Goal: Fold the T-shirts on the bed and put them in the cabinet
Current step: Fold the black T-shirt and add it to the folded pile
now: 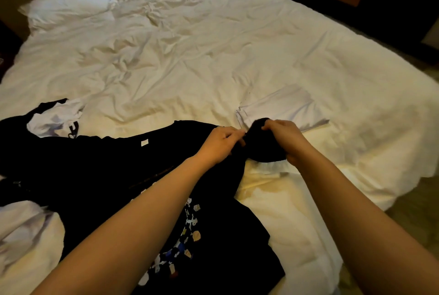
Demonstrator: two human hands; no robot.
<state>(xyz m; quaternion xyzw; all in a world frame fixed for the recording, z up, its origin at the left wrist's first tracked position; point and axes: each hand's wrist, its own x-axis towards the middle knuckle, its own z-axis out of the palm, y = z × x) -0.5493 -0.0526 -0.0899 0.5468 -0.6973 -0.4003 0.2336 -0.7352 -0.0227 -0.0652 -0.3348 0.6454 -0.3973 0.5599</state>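
bare forearms (133,218), seemingly no sleeves, no jewellery

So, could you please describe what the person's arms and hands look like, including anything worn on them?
Both forearms are bare as far as the frame shows: no sleeves, gloves, watch or bracelet. The left hand and right hand show no visible rings.

Open duvet (190,45) beyond (pillows (71,2) far)
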